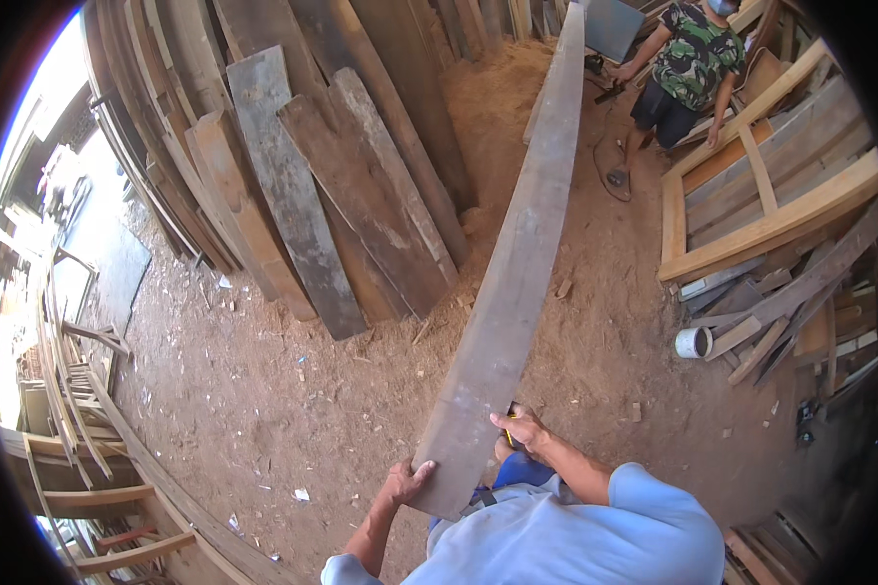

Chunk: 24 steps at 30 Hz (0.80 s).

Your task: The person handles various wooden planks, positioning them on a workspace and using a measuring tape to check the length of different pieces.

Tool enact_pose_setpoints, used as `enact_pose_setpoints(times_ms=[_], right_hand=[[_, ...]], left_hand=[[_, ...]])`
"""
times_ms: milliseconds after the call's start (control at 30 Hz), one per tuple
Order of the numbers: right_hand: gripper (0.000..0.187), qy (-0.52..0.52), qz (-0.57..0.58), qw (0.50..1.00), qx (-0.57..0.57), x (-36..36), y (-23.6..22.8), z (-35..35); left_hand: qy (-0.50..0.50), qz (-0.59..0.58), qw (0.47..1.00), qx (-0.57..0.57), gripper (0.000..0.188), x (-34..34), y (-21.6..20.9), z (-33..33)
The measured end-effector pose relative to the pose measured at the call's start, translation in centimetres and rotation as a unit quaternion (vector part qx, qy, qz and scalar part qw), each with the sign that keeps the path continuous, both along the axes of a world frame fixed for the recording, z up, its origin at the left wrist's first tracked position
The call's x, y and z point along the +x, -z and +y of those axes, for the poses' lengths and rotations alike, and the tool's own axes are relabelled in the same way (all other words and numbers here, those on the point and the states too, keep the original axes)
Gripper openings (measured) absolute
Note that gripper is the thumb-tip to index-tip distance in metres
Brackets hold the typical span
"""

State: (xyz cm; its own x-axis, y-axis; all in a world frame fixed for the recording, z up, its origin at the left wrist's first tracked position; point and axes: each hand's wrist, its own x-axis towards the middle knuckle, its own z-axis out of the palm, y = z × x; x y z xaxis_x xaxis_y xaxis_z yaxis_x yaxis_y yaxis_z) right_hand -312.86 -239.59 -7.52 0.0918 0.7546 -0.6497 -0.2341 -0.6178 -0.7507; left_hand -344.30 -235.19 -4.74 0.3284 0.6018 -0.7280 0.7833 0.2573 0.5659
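Note:
A long grey-brown wooden plank stretches away from my body toward the top of the view. My left hand is closed round its left edge near the close end, thumb lying on the upper face. At the opposite edge, slightly farther up, my right hand is closed on the plank with its thumb pressed on the face. A small black-and-yellow object shows at the right hand, partly hidden; its kind is unclear.
Tall boards lean in a stack at the left. A person stands beyond, right of the plank's far end. A wooden frame and a white bucket are at the right, near scrap wood. Curved wooden pieces lie lower left.

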Motion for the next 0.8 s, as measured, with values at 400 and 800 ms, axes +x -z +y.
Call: enact_pose_setpoints(times_ms=[400, 800], right_hand=[[0.052, 0.099, 0.042, 0.994, 0.002, -2.0, -0.7, 0.3], [0.043, 0.072, 0.328, 0.942, -0.015, -5.7, 3.9, 3.4]], left_hand=[[-0.031, -0.266, 0.946, -0.184, 0.063, -3.1, -2.6, 1.4], [0.153, -0.023, 0.973, 0.172, 0.039, -0.4, -14.5, -0.7]])
